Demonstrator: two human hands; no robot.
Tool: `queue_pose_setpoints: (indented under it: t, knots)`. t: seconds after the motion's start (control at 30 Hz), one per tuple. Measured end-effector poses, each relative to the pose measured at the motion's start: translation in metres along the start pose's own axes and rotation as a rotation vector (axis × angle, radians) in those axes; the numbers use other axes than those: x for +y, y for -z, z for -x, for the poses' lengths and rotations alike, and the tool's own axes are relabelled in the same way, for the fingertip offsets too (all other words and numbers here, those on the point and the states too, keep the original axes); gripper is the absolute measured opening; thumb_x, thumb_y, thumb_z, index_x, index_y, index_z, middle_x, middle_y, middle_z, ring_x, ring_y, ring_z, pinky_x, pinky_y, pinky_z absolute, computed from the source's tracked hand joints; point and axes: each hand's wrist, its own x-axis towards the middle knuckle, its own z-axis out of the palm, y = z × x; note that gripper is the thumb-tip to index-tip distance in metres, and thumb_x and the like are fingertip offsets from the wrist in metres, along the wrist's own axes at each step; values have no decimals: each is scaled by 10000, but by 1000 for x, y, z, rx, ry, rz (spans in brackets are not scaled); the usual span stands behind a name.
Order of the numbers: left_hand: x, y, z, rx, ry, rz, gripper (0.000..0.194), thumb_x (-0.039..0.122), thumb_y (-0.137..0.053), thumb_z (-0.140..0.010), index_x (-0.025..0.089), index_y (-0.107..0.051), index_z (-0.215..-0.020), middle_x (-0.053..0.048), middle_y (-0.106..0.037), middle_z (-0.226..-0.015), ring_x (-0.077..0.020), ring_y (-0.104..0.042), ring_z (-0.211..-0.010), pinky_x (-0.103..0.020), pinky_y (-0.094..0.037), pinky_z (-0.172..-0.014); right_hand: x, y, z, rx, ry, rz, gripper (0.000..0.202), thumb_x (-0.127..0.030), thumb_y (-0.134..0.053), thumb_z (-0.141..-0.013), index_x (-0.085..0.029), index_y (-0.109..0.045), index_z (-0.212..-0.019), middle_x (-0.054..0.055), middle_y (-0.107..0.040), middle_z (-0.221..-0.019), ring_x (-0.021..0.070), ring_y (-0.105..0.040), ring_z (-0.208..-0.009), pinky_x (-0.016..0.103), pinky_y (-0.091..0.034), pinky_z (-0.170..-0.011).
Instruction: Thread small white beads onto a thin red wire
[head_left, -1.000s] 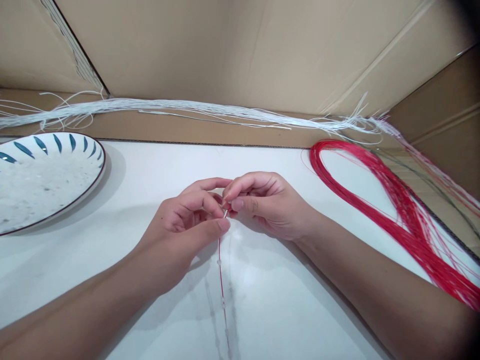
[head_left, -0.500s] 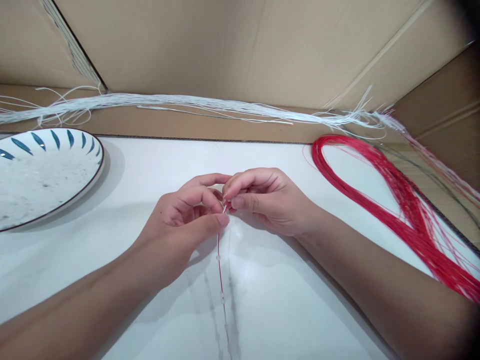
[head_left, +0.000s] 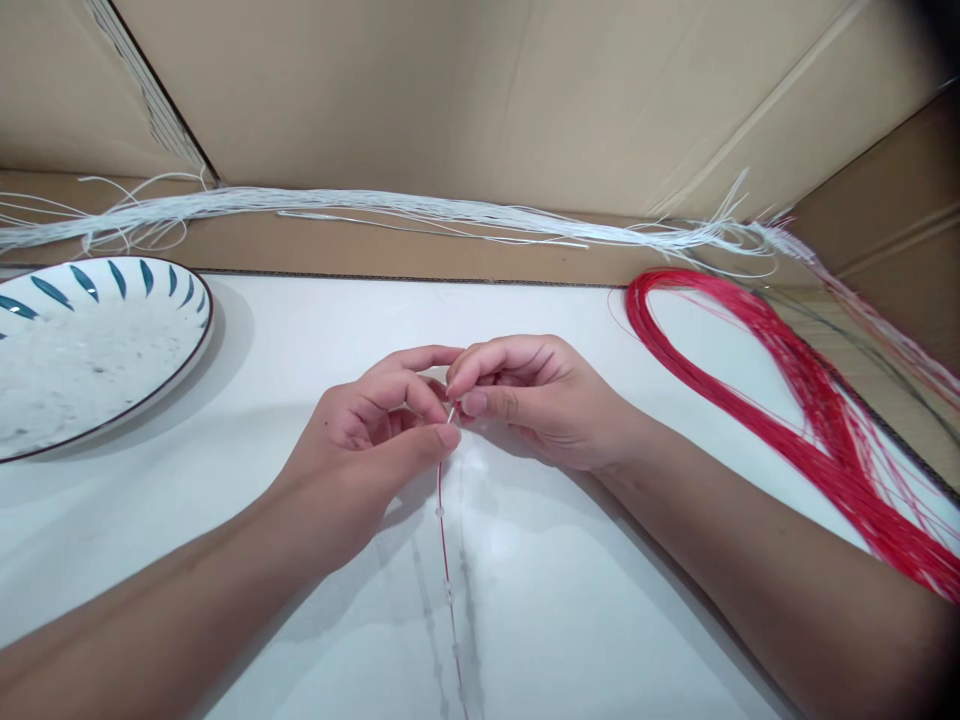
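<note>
A thin red cord with several small clear beads spaced along it hangs down from my fingertips toward the near edge of the view. My left hand pinches its upper part between thumb and forefinger. Right beside it, my right hand is closed too, thumb against forefinger, gripping the cord's upper end. A short white length shows next to the red between the two pinches; I cannot tell whether it is a second strand. The fingertips of both hands almost touch, hiding the exact end.
An oval plate with blue leaf marks, holding many tiny clear pieces, stands at the left. A looped bundle of red cords lies at the right. White cords stretch along the back, before a cardboard wall. The tabletop is white.
Both hands keep their pinches almost unmoved. The whole view has shifted very slightly, and the hanging cord sits a touch further right.
</note>
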Motion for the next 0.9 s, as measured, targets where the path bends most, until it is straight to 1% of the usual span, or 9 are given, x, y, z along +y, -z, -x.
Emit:
queue_pose_setpoints:
  t: [0.07,0.13,0.37,0.47,0.57,0.67,0.8,0.9]
  knots:
    - [0,0,0,-4,6,5,192,211,-754,-809,239,-687,-631,22,-663,-1349,-244,-653,-1161,-386,-506,-903,0,0,0,-2,-24,-14,59,-169,-821,-843,-181,-794,-894,22,-737,-802,141,-678,-774,316,-565,-763]
    - [0,0,1,-7,10,4,194,216,-756,-810,234,-683,-630,20,-659,-1360,-245,-657,-1149,-385,-509,-888,0,1,0,5,-40,-11,69,-186,-829,-841,-179,-792,-898,27,-745,-812,146,-688,-779,328,-575,-777]
    - [-1,2,1,-15,8,-9,205,228,-757,-830,221,-676,-642,9,-641,-1408,-282,-639,-1230,-386,-525,-897,1,1,1,-11,-14,18,63,-136,-801,-851,-178,-811,-897,33,-764,-838,144,-701,-805,319,-576,-788]
    - [-1,1,1,-6,1,-12,229,209,-751,-842,209,-660,-632,13,-658,-1379,-249,-665,-1182,-355,-527,-895,1,2,0,-16,-5,33,84,-115,-807,-836,-177,-818,-891,34,-776,-861,143,-710,-822,312,-580,-795]
    - [-1,0,1,-1,-17,-31,231,210,-765,-846,209,-669,-636,24,-669,-1355,-190,-694,-1080,-296,-539,-835,1,2,0,-11,4,21,94,-102,-822,-816,-174,-820,-878,30,-781,-853,136,-718,-815,292,-584,-783]
    - [-1,0,1,27,-37,-64,211,225,-787,-839,216,-698,-648,25,-670,-1346,-157,-702,-1018,-266,-545,-806,0,1,0,12,11,7,97,-91,-820,-818,-173,-815,-870,20,-775,-815,119,-717,-776,261,-586,-751]
    - [-2,0,0,37,-56,-90,186,237,-797,-842,226,-721,-673,24,-671,-1325,-145,-702,-1003,-264,-548,-827,-1,-1,-1,18,28,-21,116,-74,-819,-817,-167,-807,-886,14,-772,-791,106,-717,-745,240,-591,-735]
    - [-2,0,1,44,-48,-94,191,247,-795,-845,226,-720,-671,18,-671,-1305,-155,-701,-1005,-265,-551,-788,-1,0,-1,8,29,-34,89,-77,-798,-841,-155,-807,-884,22,-774,-794,107,-721,-758,241,-593,-746]
